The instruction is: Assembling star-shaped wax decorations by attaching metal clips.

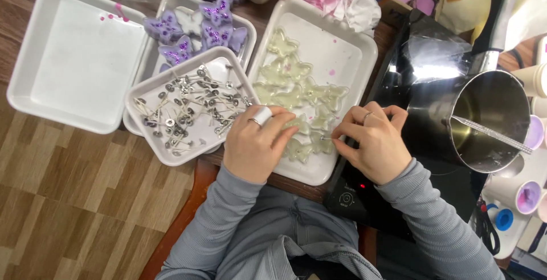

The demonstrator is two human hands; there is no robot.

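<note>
while both hands bend over the clear butterfly moulds (296, 94) in the middle white tray (347, 46), judged as somewhere mid-way. left hand (256, 146) curled, fingertips pressing down on a mould at the tray's near end, ring and white band showing. right hand (370, 143) closed in a pinch on what looks like a thin wick at the next mould, too small to tell for sure. moulds lying in a loose row down the tray, filled pale and glassy, no upright wicks plainly seen in the far ones. just left, a smaller white tray (142, 94) heaped with metal-tabbed wicks (191, 106), plenty unused. behind that, finished purple butterfly candles (196, 29). far left, a big white tray (34, 46) with pink specks. right of the moulds, a steel pouring pot (484, 109) on a black hotplate (421, 52), stirrer across its mouth, on the bench.
</note>
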